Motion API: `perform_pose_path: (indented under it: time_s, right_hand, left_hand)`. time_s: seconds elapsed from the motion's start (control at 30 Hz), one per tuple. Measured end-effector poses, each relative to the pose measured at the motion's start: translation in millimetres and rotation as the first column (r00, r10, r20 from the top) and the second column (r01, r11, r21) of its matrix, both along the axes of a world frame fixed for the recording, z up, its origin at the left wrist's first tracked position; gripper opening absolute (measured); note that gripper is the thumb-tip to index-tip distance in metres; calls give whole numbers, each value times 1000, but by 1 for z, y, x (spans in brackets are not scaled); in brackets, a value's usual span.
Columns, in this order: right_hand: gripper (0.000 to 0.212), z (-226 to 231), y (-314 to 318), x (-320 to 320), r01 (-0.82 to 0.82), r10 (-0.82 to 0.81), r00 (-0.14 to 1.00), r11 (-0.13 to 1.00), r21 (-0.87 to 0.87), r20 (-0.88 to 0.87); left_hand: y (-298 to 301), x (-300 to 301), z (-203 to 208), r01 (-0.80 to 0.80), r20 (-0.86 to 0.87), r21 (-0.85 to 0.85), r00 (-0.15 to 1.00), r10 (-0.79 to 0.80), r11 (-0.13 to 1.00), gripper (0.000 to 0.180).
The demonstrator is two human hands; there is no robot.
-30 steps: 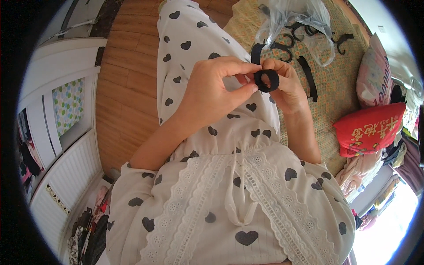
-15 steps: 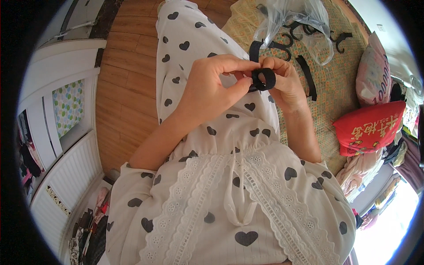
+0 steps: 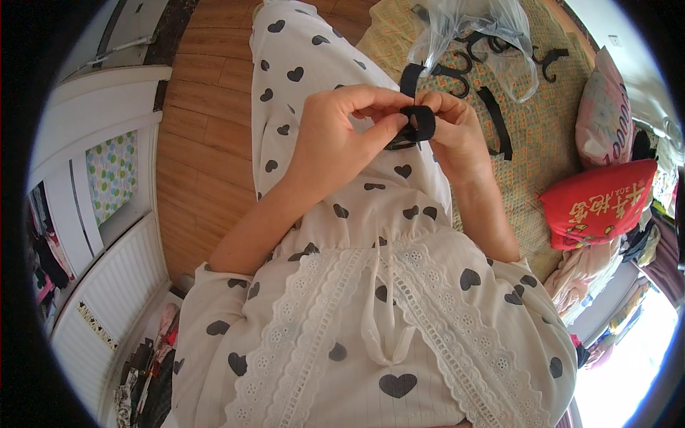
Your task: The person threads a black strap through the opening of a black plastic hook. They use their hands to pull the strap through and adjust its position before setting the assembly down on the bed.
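My left hand (image 3: 353, 132) and my right hand (image 3: 457, 132) meet above my lap, both closed on a black strap (image 3: 426, 123). The strap bends into a loop between my fingers, and one flat end stands up past the fingertips. A dark, shiny piece, perhaps a buckle or hook, shows just under the loop; my fingers partly hide it. Thumb and forefinger of my left hand pinch the strap from the left, while my right fingers grip it from the right. Another black strap (image 3: 496, 123) lies on the patterned cover to the right of my right hand.
Several black plastic hooks (image 3: 549, 64) lie on the patterned cover (image 3: 531, 192), some beneath a clear plastic bag (image 3: 492, 18). A red cushion (image 3: 599, 203) and a pink pillow (image 3: 603, 114) rest at the right, beside heaped clothes. Wooden floor (image 3: 193, 143) shows at left.
The strap's loop has shifted slightly left and up between my fingers, and more of the dark piece beneath shows. Both hands keep their grip.
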State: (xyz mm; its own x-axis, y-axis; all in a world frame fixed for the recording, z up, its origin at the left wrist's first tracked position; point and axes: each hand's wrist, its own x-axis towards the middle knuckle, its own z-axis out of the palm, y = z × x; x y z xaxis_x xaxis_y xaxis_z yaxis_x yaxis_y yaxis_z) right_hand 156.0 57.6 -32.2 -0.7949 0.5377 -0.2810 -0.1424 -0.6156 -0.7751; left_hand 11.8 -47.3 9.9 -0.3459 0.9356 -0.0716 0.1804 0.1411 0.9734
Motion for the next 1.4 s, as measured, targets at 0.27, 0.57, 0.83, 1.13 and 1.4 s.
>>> perform_pose_path:
  time_s: [0.27, 0.57, 0.83, 1.13, 1.4]
  right_hand:
    - [7, 2, -10, -1, 95, -96, 995, 994, 51, 26]
    - [7, 13, -10, -6, 43, -57, 989, 994, 101, 137]
    - [8, 9, -12, -10, 46, -53, 991, 997, 64, 119]
    - [14, 21, -22, -23, 81, -107, 981, 984, 158, 160]
    - [17, 27, -26, -25, 57, -88, 967, 990, 132, 240]
  left_hand:
    - [2, 0, -4, -101, 195, 1, 976, 99, 995, 30]
    - [-2, -17, -14, 22, 493, -155, 868, 58, 988, 23]
    - [-1, -20, -18, 31, 507, -135, 861, 43, 990, 21]
    - [-11, -7, -32, -277, 539, -30, 805, 249, 961, 24]
    - [-16, -16, -31, -284, 660, 52, 730, 181, 957, 25]
